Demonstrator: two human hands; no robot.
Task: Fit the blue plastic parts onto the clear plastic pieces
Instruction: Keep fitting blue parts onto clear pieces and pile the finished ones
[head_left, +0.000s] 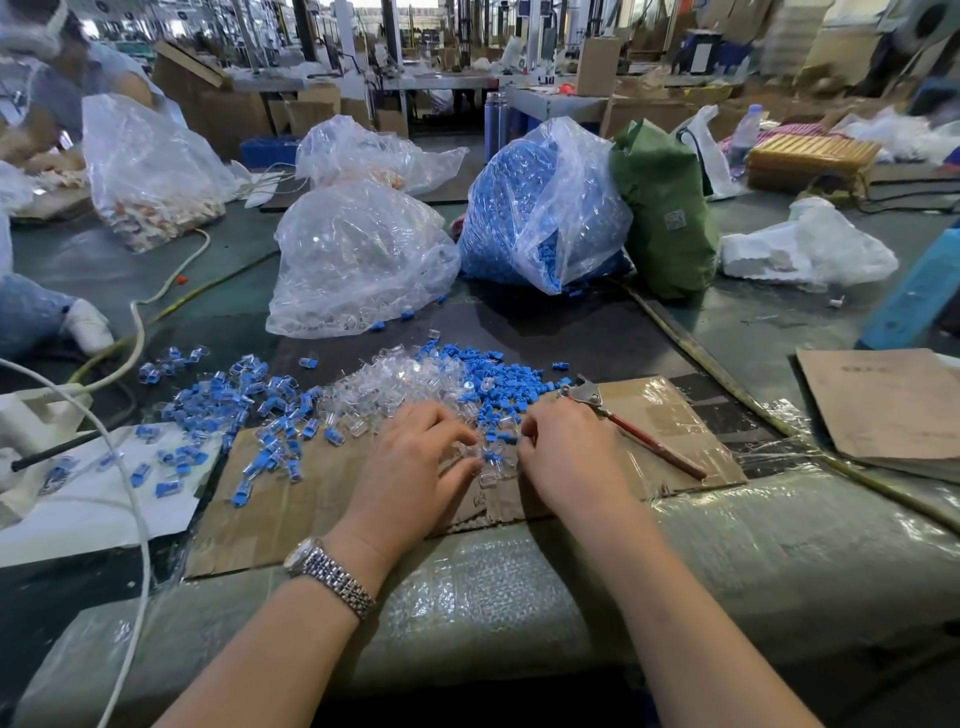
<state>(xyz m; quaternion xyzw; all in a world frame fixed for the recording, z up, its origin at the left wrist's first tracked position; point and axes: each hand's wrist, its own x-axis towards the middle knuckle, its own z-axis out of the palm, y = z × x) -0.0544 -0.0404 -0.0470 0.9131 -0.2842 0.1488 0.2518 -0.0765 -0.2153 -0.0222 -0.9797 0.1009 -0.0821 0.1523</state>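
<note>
Hands meet at frame centre: left hand (415, 457) and right hand (563, 454) both pinch one clear piece (491, 465) w/ blue part (489, 456) in it, over cardboard (311, 499). Square the blue part up, then press evenly till seated, I'd judge.

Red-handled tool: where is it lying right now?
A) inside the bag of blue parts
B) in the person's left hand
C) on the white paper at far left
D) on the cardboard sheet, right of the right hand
D: the red-handled tool lies flat on the cardboard sheet, just right of the right hand; neither that hand nor the left hand touches it.
</note>
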